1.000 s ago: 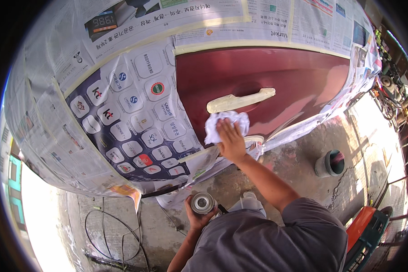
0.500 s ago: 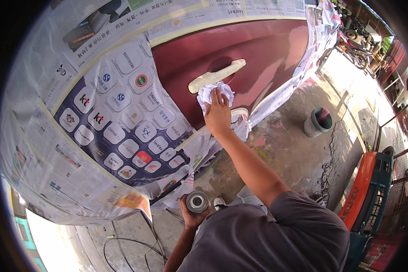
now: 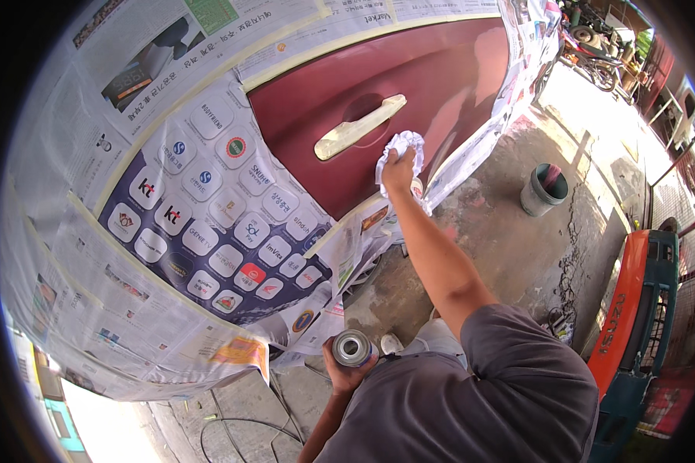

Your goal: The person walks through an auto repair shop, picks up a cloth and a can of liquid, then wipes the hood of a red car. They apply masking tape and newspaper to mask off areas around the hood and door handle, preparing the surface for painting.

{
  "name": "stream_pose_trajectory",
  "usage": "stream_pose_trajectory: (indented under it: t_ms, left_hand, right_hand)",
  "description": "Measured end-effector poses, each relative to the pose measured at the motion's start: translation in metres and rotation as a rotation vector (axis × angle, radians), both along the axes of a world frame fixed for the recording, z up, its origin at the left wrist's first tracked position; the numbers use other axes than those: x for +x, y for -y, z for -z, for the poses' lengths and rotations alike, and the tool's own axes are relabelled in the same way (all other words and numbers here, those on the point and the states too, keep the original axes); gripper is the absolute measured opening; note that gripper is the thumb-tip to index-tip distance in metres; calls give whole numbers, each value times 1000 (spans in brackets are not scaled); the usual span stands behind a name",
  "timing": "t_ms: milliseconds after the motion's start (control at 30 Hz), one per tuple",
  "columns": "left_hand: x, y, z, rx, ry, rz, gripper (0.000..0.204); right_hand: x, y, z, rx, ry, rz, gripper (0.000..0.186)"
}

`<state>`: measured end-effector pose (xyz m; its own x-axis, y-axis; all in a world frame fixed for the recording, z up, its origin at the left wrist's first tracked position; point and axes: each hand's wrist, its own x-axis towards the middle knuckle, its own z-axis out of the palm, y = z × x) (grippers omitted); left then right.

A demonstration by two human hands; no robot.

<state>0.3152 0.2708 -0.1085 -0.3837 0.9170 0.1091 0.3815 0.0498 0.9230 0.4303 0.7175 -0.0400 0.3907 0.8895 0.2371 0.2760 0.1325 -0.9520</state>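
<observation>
My right hand (image 3: 398,171) is closed around a crumpled white cloth (image 3: 406,144) and presses it to the lower right part of a dark red car door panel (image 3: 309,104). Above and left of the cloth, the door handle (image 3: 361,128) is covered in cream masking tape. Down by my body, my left hand (image 3: 344,376) grips a round metal can (image 3: 352,349), its open top facing up; what is inside cannot be made out.
Taped newspaper (image 3: 93,255) and a logo-printed sheet (image 3: 232,208) surround the red panel. A grey bucket (image 3: 543,190) stands on the concrete floor at right. Beyond it leans an orange and dark green vehicle part (image 3: 625,309). A dark hose (image 3: 239,423) lies on the floor, lower left.
My right hand has slid the cloth rightward along the panel, away from the underside of the handle. The left hand still holds the can, and the view has shifted slightly.
</observation>
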Motion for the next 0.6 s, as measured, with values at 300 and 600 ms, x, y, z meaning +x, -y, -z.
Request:
stream_pose_trajectory:
  t_ms: [300, 600]
  left_hand:
    - [-9, -3, -13, -43, 110, -13, 96]
    - [-18, -16, -1, -55, -132, 40, 93]
  right_hand:
    - [-80, 76, -12, -17, -226, -94, 75]
    - [-112, 127, -12, 9, -258, -162, 81]
